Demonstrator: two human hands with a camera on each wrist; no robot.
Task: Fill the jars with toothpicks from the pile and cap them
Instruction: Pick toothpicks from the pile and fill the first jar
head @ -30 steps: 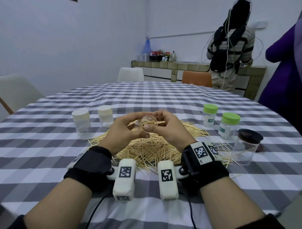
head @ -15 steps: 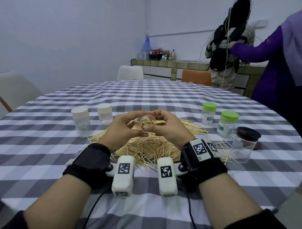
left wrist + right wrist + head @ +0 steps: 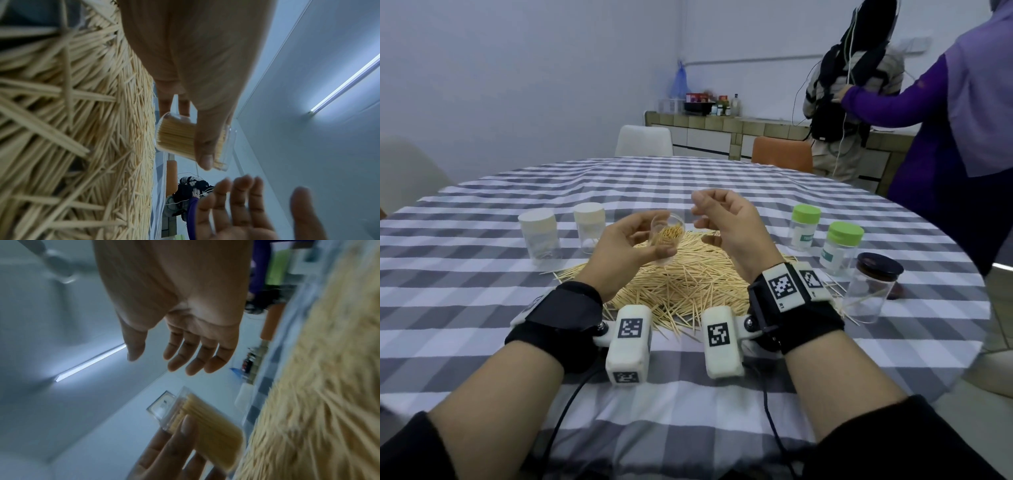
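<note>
A round table [image 3: 482, 240] under a grey-and-white checked cloth fills a pale-walled room, a tiled counter [image 3: 756, 125] along the far wall. From left: two white-capped jars [image 3: 539, 236] stand behind the pile of toothpicks [image 3: 688, 284]; above the pile the left hand [image 3: 623, 246] grasps a clear uncapped jar [image 3: 666, 240] packed with toothpicks, thumb and fingers curled round it; the right hand [image 3: 729, 222] hovers just beside it, fingers loosely bent and holding nothing. Further right stand two green-capped jars [image 3: 839, 250] and a dark-lidded jar [image 3: 873, 287]; two people stand by the counter. The left wrist view alone shows a ceiling light strip [image 3: 347, 84]; the right wrist view shows the right hand's relaxed fingers [image 3: 185, 352].
</note>
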